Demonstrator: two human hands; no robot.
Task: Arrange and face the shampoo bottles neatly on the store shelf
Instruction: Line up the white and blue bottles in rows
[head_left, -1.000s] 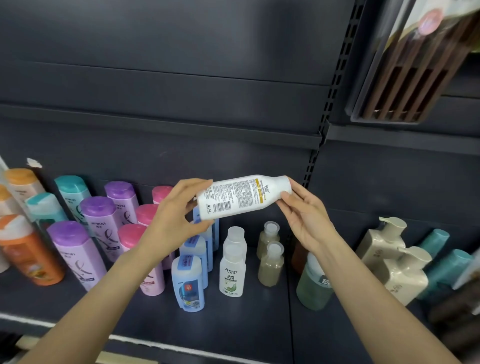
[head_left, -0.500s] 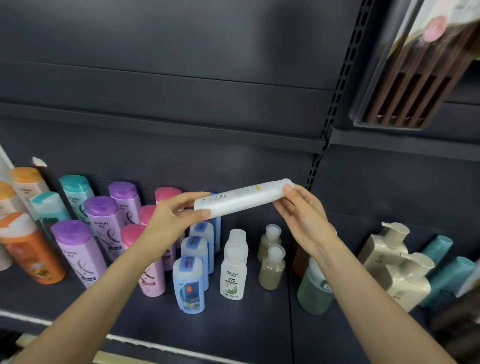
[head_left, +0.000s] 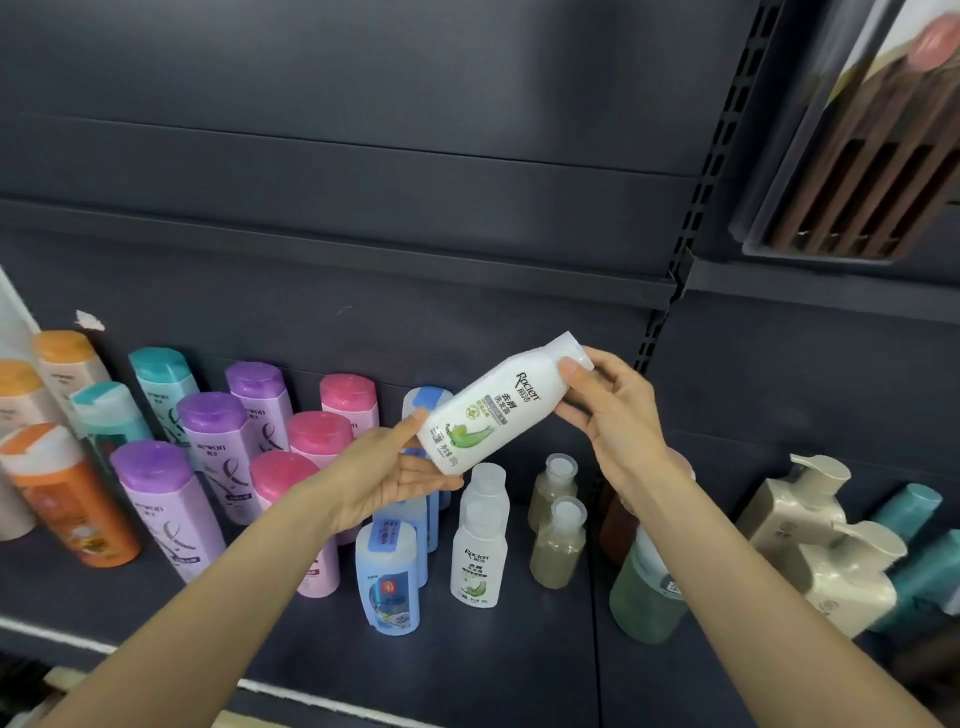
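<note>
Partly done. Rows of purple, pink and blue bottles (head_left: 387, 577) already standing on the shelf (head_left: 519, 670). One white bottle (head_left: 491, 410) not yet put down, held tilted in the air above a matching one (head_left: 478, 558), label facing out. Right hand (head_left: 618, 415) pinching the cap end, fingers curled round it. Left hand (head_left: 384, 478) flat under the bottom, fingers straight and touching. Still to stand it up in its row.

We hold a white plastic shampoo bottle (head_left: 493, 410) tilted above the dark metal shelf (head_left: 519, 670), left hand (head_left: 387, 475) under its base, right hand (head_left: 613, 415) at its cap. Below it stand two matching white bottles (head_left: 480, 540); blue bottles (head_left: 389, 577) just left, olive bottles (head_left: 558, 535) just right, pump bottles (head_left: 826, 551) far right.
</note>
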